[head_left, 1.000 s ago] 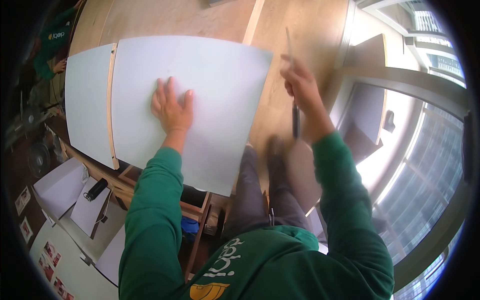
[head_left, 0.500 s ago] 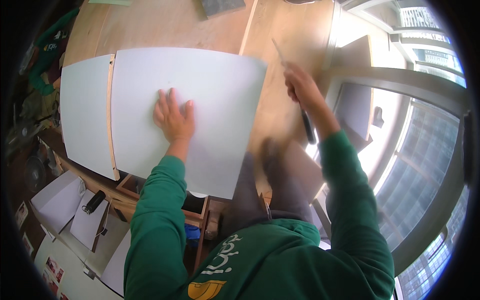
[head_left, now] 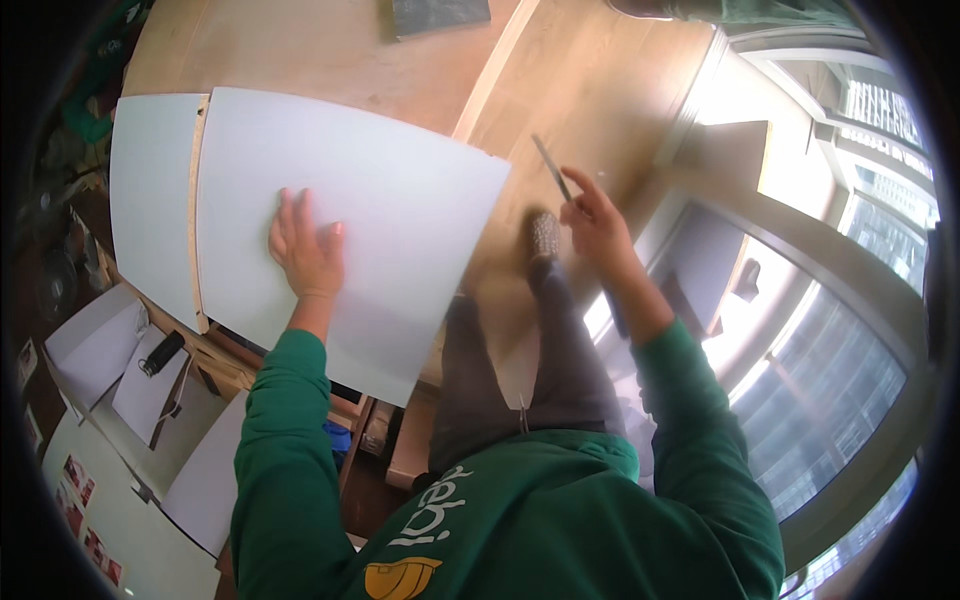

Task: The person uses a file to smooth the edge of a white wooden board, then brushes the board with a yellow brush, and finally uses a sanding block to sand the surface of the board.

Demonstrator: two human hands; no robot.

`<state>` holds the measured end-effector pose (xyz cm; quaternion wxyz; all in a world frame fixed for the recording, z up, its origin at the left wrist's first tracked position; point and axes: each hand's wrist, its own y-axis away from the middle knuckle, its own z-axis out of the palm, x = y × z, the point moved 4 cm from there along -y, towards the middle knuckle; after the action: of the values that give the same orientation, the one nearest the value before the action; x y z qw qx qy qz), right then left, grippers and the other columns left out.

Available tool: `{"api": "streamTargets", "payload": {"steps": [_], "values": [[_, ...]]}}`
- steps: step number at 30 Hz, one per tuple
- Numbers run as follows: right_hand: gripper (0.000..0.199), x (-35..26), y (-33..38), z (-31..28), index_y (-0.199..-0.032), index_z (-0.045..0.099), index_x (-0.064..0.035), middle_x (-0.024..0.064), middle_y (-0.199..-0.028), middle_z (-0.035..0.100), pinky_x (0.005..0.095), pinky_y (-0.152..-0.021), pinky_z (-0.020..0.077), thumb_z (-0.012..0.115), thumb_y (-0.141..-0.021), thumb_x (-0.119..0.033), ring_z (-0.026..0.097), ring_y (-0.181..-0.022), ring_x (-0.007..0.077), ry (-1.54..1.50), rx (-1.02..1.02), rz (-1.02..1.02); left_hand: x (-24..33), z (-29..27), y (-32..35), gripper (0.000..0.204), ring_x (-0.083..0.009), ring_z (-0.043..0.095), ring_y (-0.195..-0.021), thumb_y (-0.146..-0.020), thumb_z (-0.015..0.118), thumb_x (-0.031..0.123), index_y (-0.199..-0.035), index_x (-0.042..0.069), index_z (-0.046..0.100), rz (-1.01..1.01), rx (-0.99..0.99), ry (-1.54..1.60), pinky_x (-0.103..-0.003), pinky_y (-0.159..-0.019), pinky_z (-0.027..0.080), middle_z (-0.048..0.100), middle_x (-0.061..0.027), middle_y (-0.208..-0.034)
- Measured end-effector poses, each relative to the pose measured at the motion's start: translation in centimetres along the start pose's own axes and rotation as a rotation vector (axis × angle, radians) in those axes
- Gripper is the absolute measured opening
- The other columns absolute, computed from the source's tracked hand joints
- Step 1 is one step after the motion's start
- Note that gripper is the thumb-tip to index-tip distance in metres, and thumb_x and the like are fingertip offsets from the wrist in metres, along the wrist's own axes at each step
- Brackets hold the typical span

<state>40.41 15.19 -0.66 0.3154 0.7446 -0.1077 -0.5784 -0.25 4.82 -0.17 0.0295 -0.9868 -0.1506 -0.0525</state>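
- Pale grey-white board (head_left: 390,190), broad and flat, lies beneath the left hand (head_left: 310,255), to the left of the right hand (head_left: 600,230).
- Palm down, the left hand rests on the board with its fingers spread and thumb held out; it grips nothing.
- The right hand, well apart from the left, is closed around a slim tool (head_left: 552,168) beyond the board's right edge. The tool's tip points up and to the left, near the board's corner; whether they touch I cannot tell.
- Beside the board, on its left, is a narrower panel (head_left: 150,220) of the same pale finish, with a straight strip (head_left: 196,220) of raw wood between the two.
- Light brown wood makes up the tabletop (head_left: 300,50), which bears a dark, squared block (head_left: 440,14) at the far side.
- Wood-grain floor (head_left: 590,80) shows to the right, and past it a large window (head_left: 800,380) in a thick, smooth frame (head_left: 905,295).
- At lower left, a black cylindrical bottle (head_left: 162,354) lies on pale sheet panels (head_left: 200,490).
- Soft green cloth sleeves (head_left: 290,430) cover both forearms; a speckled shoe (head_left: 543,235) shows below the right hand.
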Motion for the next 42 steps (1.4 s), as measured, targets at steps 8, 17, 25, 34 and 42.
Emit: {"api": "streamTargets", "payload": {"steps": [8,17,25,34,42], "values": [[0.043,-2.0,-1.5,-2.1,-0.142,0.059,-0.0134,0.0013,-0.088,0.055,0.0273,-0.081,0.0471,0.062,-0.1,-0.01,0.053,-0.084,0.0105,0.139,-0.191,0.001,0.7,-0.1,-0.3,0.065,-0.0389,0.032,-0.144,-0.094,0.058,0.042,-0.152,0.016,0.045,-0.022,-0.029,0.013,-0.053,-0.121,0.02,0.031,-0.0115,-0.166],[0.04,-2.0,-2.9,-2.3,-0.142,0.059,-0.0059,0.0055,-0.094,0.062,0.0277,-0.083,0.0476,0.058,-0.102,-0.007,0.056,-0.085,0.0138,0.095,-0.314,-0.016,0.6,0.4,-0.4,0.066,-0.0402,0.031,-0.144,-0.097,0.052,0.047,-0.153,0.014,0.044,-0.004,-0.032,0.023,-0.053,-0.121,0.02,0.031,-0.0129,-0.167],[0.041,-3.0,-3.3,-2.9,-0.143,0.06,-0.0049,0.014,-0.101,0.068,0.0292,-0.087,0.0488,0.057,-0.102,-0.006,0.063,-0.09,0.0175,0.217,-0.363,-0.217,0.8,0.0,-0.6,0.064,-0.0405,0.031,-0.144,-0.099,0.049,0.045,-0.153,0.011,0.044,0.006,-0.036,0.026,-0.052,-0.121,0.018,0.031,-0.0147,-0.166],[0.039,-5.0,-3.6,-2.5,-0.14,0.062,-0.003,0.0117,-0.093,0.066,0.0276,-0.082,0.0489,0.059,-0.1,-0.003,0.061,-0.085,0.0171,0.317,-0.413,-0.146,0.2,0.0,-0.5,0.062,-0.0391,0.032,-0.143,-0.097,0.054,0.042,-0.152,0.014,0.047,0.007,-0.028,0.03,-0.055,-0.12,0.021,0.033,-0.0124,-0.165],[0.039,-4.7,-4.0,-2.1,-0.14,0.062,-0.0025,0.0108,-0.09,0.064,0.0267,-0.083,0.0487,0.059,-0.102,-0.003,0.06,-0.084,0.0157,0.364,-0.392,-0.265,0.1,0.0,-0.6,0.058,-0.0369,0.035,-0.141,-0.097,0.055,0.043,-0.149,0.017,0.051,0.013,0.024,0.04,-0.054,-0.119,0.022,0.036,-0.0098,-0.164]]}}
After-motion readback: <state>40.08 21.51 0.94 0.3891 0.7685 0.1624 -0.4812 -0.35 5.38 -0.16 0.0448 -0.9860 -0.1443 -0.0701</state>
